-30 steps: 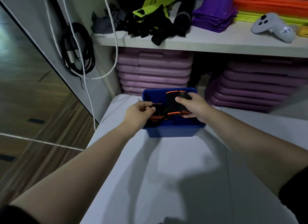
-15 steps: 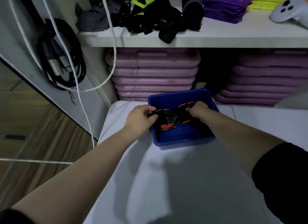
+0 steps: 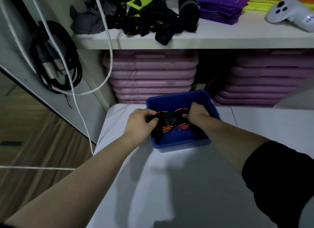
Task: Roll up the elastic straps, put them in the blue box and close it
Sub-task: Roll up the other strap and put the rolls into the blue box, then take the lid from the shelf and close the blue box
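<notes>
An open blue box [image 3: 178, 143] stands on a white table, near its far edge. Inside it lie two rolled elastic straps, black with orange edges: one on the left [image 3: 165, 124] and one on the right [image 3: 182, 120]. My left hand [image 3: 141, 123] reaches over the box's left wall and grips the left roll. My right hand [image 3: 197, 114] is inside the box with its fingers closed on the right roll. No lid is in view.
The white table [image 3: 169, 185] runs toward me. Behind the box are stacks of pink boards [image 3: 151, 78]. A shelf [image 3: 203, 39] above holds black straps, purple cones and a white controller [image 3: 292, 13]. Black cables [image 3: 56, 61] and white cords hang at left.
Both hands have sunk lower into the box with the rolled straps, from rim height down toward its floor. The view has shifted closer and to the left.
</notes>
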